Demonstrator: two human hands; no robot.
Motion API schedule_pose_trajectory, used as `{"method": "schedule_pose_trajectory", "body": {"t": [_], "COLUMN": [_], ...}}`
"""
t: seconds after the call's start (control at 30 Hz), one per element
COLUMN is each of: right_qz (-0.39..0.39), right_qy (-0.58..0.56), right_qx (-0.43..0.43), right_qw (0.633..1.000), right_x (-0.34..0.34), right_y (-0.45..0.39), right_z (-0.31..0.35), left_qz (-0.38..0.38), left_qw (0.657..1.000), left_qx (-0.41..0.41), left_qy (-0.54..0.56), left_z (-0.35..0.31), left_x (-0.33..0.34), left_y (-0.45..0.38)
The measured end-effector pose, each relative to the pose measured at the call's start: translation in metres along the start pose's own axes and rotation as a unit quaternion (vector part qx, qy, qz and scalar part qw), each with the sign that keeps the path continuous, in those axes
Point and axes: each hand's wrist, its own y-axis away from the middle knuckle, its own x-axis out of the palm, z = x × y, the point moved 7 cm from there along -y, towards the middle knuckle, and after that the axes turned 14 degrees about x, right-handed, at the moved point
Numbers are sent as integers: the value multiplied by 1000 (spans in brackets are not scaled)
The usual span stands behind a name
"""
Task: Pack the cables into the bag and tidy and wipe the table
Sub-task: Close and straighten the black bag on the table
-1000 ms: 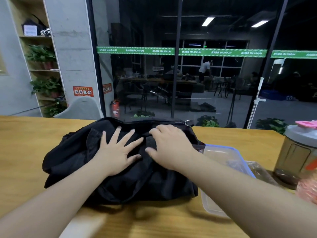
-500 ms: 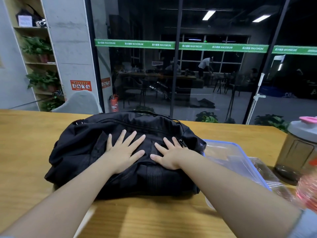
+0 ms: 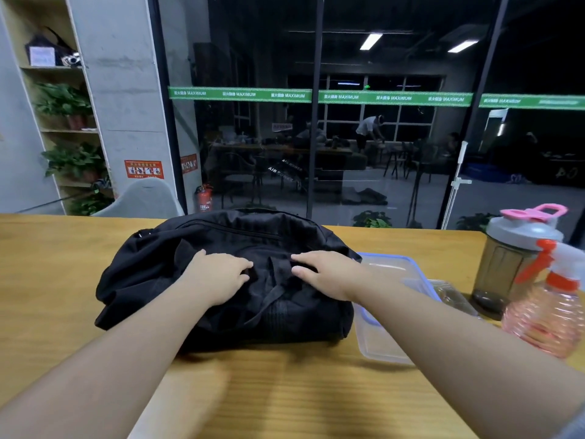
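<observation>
1. The black bag (image 3: 228, 274) is lying zipped at the frame's centre on the wooden table (image 3: 47, 280).
2. The left hand (image 3: 218, 277) and right hand (image 3: 329, 274) are bunching its fabric, fingers curled into it.
3. A clear container (image 3: 392, 312), shaker bottle (image 3: 509, 261) and pink spray bottle (image 3: 550, 308) are sitting at right.

Lighting: dim interior, two ceiling strip lights (image 3: 370, 41) reflected in dark glass wall (image 3: 395, 137). Table (image 3: 47, 280) evenly lit; soft shadow beneath bag (image 3: 221, 236) under both hands. Wide-angle bending at edges. Spray bottle (image 3: 547, 308), right of the hands, blurred.
</observation>
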Motion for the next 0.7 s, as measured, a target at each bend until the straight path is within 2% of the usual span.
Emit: {"method": "schedule_pose_trajectory", "body": {"t": [0.2, 0.3, 0.5, 0.6, 0.7], "right_qz": [-101, -146, -214, -238, -301], "right_qy": [-130, -165, -207, -213, -263], "right_qx": [8, -16, -37, -5, 38], "right_qw": [986, 975, 954, 947, 916], "right_x": [-21, -28, -42, -45, -48], "right_y": [45, 72, 135, 164, 195], "right_z": [-20, -25, -45, -71, -108], "left_qz": [-170, -212, -212, -205, -211], "left_qw": [984, 972, 959, 954, 948], "left_qx": [55, 83, 125, 135, 156], "left_qy": [11, 60, 138, 170, 183], "left_z": [-67, -109, -175, -203, -234], "left_x": [-38, -46, -42, -35, -28], "left_y": [17, 28, 42, 44, 47]}}
